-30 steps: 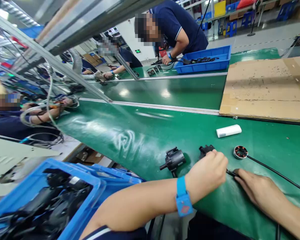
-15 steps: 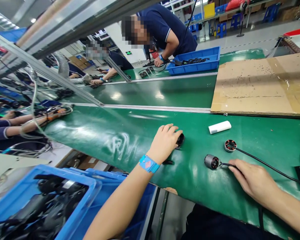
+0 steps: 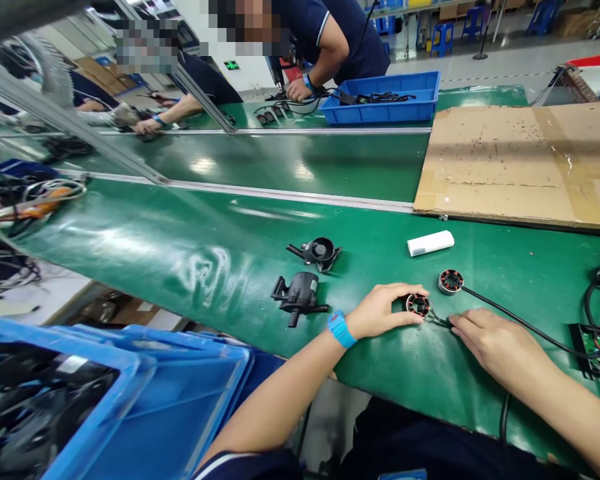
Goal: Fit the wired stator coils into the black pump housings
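My left hand [image 3: 383,312], with a blue wristband, grips a small round motor [image 3: 419,306] between thumb and fingers. Its open end with copper windings faces up. My right hand [image 3: 485,333] pinches the black cable [image 3: 441,321] that comes out of this motor. A second motor [image 3: 451,281] with its own black cable lies on the green table just behind. Left of my hands rest two black plastic housings, one round and open at the top [image 3: 323,250], the other a cylinder with side arms [image 3: 303,292]. A white block [image 3: 431,243] lies farther back.
Blue bins [image 3: 190,393] with black parts stand at the lower left. A cardboard sheet [image 3: 520,167] covers the back right. A circuit board [image 3: 597,347] with cables lies at the right edge. Across the table, people work near a blue tray [image 3: 383,110].
My left hand has left the black housings and moved right onto the motor, which is now tilted up. The view has shifted, showing both housings.
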{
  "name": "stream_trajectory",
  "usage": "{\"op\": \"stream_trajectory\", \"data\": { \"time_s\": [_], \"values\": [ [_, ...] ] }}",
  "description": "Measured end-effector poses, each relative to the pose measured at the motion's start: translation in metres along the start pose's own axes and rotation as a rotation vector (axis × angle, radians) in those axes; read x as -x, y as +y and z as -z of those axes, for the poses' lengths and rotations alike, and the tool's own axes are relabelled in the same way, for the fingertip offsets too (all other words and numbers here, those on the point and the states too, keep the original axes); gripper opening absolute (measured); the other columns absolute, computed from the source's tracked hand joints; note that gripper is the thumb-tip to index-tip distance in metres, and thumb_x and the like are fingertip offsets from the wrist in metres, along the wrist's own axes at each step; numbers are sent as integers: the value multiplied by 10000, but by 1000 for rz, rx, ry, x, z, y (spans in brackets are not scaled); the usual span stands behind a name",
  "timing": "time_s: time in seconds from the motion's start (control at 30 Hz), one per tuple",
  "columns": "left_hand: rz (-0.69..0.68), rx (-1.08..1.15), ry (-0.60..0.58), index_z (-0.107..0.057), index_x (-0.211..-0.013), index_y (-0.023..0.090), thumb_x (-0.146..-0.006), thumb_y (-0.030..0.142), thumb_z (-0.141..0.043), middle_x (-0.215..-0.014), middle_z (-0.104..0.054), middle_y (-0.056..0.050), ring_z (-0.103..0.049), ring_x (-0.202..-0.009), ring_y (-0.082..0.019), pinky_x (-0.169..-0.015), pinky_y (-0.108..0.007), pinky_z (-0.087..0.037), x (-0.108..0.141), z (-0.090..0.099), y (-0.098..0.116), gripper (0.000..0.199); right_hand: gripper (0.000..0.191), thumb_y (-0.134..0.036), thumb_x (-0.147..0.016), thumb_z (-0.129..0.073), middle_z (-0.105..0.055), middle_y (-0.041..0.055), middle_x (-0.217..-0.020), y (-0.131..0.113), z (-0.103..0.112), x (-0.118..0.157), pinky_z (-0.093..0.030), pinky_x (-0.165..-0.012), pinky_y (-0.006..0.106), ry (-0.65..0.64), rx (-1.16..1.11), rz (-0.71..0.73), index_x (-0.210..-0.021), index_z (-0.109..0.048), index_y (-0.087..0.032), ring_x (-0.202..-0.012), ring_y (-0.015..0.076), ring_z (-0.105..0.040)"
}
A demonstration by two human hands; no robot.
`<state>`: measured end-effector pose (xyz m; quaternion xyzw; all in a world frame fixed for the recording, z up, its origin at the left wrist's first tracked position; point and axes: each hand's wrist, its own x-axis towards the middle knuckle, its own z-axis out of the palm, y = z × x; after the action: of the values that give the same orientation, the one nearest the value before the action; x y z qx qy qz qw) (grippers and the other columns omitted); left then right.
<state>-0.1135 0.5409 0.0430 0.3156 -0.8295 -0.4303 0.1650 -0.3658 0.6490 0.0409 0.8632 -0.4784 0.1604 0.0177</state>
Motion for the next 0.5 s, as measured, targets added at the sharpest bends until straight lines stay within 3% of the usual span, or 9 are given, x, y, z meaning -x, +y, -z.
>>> {"op": "stream_trajectory", "data": {
  "time_s": [0.07,0.13,0.2,0.27,0.33,0.4,0.5],
  "values": [
    [1,-64,-29,-641,-1321,242,-881,459,-724,-1303,-668,-76,-588,-1230,-221,-1107,-400,-400,0,1,-1,498,186,-164,-974,-610,-675,88,-971,-1,7,-3,-539,-695,372,107,3,68,-1132,-661,-80,-842,219,-648],
    [-8,-92,-84,-620,-1351,254,-907,440,-697,-1265,-684,-56,-602,-1134,-204,-1045,-379,-438,-4,2,1,488,341,-97,-878,-730,-688,117,-1092,1,19,-7,-548,-883,407,271,-13,148,-1200,-634,-39,-970,238,-643],
    [-24,-18,-160,-596,-1378,238,-880,414,-733,-1280,-680,-52,-613,-1115,-192,-1000,-341,-476,-11,4,1,546,465,-52,-830,-767,-674,142,-1176,8,28,-10,-500,-1009,452,327,42,125,-1265,-605,-23,-1071,269,-622],
    [-27,151,-228,-545,-1423,206,-874,373,-746,-1345,-647,-78,-627,-1172,-185,-1016,-324,-496,-21,8,0,607,349,-115,-896,-725,-685,109,-1139,16,28,-10,-507,-958,407,257,93,-13,-1227,-625,-72,-1029,244,-641],
    [-34,281,-211,-516,-1435,168,-919,336,-696,-1349,-640,-109,-664,-1125,-161,-979,-299,-530,-33,11,-2,572,153,-193,-980,-638,-698,48,-1022,25,18,-7,-515,-831,336,163,36,-142,-1122,-649,-138,-897,183,-667],
    [-92,245,-135,-551,-1399,159,-960,313,-636,-1327,-646,-107,-667,-1101,-149,-946,-284,-543,-46,12,-4,473,104,-228,-1030,-561,-693,15,-948,32,5,-4,-507,-742,303,91,-103,-197,-1049,-650,-178,-806,146,-674],
    [-243,55,-107,-601,-1358,184,-959,315,-642,-1399,-599,-90,-551,-1306,-174,-1098,-324,-460,-65,8,-9,422,162,-267,-1054,-513,-702,13,-1019,37,-8,-2,-525,-730,280,7,-278,-268,-1113,-653,-210,-842,136,-694]
  ]
}}
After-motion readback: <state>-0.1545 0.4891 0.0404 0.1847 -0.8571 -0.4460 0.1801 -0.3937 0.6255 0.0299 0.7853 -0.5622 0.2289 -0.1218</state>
